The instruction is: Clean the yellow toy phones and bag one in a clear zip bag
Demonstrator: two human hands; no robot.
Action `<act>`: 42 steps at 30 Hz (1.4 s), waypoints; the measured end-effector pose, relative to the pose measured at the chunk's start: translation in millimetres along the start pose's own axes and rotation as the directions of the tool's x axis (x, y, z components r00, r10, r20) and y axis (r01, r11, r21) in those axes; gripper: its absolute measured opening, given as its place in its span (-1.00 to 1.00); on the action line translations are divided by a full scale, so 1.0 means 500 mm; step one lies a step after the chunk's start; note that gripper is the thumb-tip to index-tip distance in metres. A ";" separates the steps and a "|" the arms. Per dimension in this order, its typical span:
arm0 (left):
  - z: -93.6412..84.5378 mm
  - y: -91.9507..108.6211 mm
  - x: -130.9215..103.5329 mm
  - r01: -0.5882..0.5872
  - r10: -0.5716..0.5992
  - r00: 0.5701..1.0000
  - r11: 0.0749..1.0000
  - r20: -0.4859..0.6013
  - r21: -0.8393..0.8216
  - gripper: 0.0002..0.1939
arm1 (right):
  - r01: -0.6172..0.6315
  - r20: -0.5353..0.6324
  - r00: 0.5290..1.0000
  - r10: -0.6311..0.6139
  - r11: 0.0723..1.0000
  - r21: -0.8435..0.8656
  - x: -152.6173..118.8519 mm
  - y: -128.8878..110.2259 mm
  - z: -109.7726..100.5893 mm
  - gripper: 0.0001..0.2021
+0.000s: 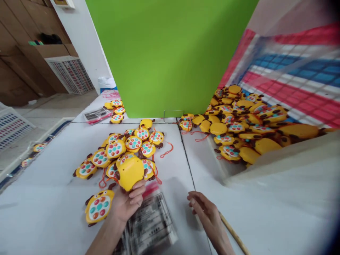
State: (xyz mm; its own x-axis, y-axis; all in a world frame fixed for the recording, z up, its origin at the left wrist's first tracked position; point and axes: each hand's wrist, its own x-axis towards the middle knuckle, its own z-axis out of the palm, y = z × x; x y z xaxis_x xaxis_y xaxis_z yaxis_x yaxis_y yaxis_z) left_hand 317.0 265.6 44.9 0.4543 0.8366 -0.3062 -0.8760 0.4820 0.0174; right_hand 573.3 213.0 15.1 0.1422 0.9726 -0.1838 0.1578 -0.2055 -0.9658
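Note:
My left hand [130,202] grips a yellow animal-shaped push-button toy [130,173], its plain back facing up and dark brown ears at the sides. Behind it lies a pile of the same toys [115,148], most showing white faces with coloured round buttons and orange cords. One more toy [99,208] rests left of my left wrist. Below that hand is a stack of clear printed plastic bags [152,223] with a pink strip. My right hand [205,212] hovers over the white table with loosely bent fingers and nothing in it, beside a thin wooden stick [233,233].
A large bin [225,177] heaped with the same toys stands on the right. A green panel [170,60] rises at the back. More bags [97,115] and a few toys [117,110] sit at the far left. White crates [70,72] stand on the floor.

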 end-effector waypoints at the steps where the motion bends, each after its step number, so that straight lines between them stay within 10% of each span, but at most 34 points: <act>1: -0.002 -0.004 -0.001 0.021 -0.020 0.999 0.999 0.042 -0.027 -0.83 | 0.005 -0.017 1.000 -0.005 1.000 0.001 0.001 -0.001 0.002 -0.62; 10: -0.025 -0.082 -0.010 0.219 -0.195 0.964 0.968 0.181 -0.123 -0.72 | 0.143 0.133 0.984 -0.117 0.969 -0.202 0.002 -0.024 0.031 -0.71; 18: -0.031 -0.100 -0.013 0.263 -0.250 0.958 0.960 0.138 -0.091 -0.54 | 0.293 0.080 0.939 -0.336 0.654 -0.698 -0.027 0.061 -0.020 -0.77; 22: -0.042 -0.120 -0.015 0.321 -0.316 0.945 0.945 0.084 -0.058 -0.59 | 0.227 0.028 0.966 -0.256 0.796 -0.562 -0.033 0.077 -0.017 -0.76; 26: -0.051 -0.140 -0.023 0.384 -0.380 0.923 0.921 0.063 -0.064 -0.53 | 0.090 -0.053 0.994 -0.100 0.980 -0.175 -0.035 -0.004 0.002 -0.75; 32: -0.061 -0.174 -0.024 0.462 -0.463 0.885 0.886 -0.048 -0.023 -0.74 | 0.383 0.058 0.921 -0.386 0.922 0.048 -0.034 -0.125 0.078 -0.95; 42: -0.058 -0.192 -0.055 0.562 -0.568 0.821 0.821 -0.056 -0.097 -0.70 | 0.337 -0.057 0.940 -0.338 0.941 -0.025 0.004 -0.105 0.117 -0.92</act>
State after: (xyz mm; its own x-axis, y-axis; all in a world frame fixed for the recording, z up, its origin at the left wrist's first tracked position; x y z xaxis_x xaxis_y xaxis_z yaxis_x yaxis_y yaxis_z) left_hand 383.8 188.7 24.2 0.8616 0.3984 -0.3144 -0.4801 0.8408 -0.2503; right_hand 507.9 232.1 54.8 0.1361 0.9770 0.1639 0.2209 0.1314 -0.9664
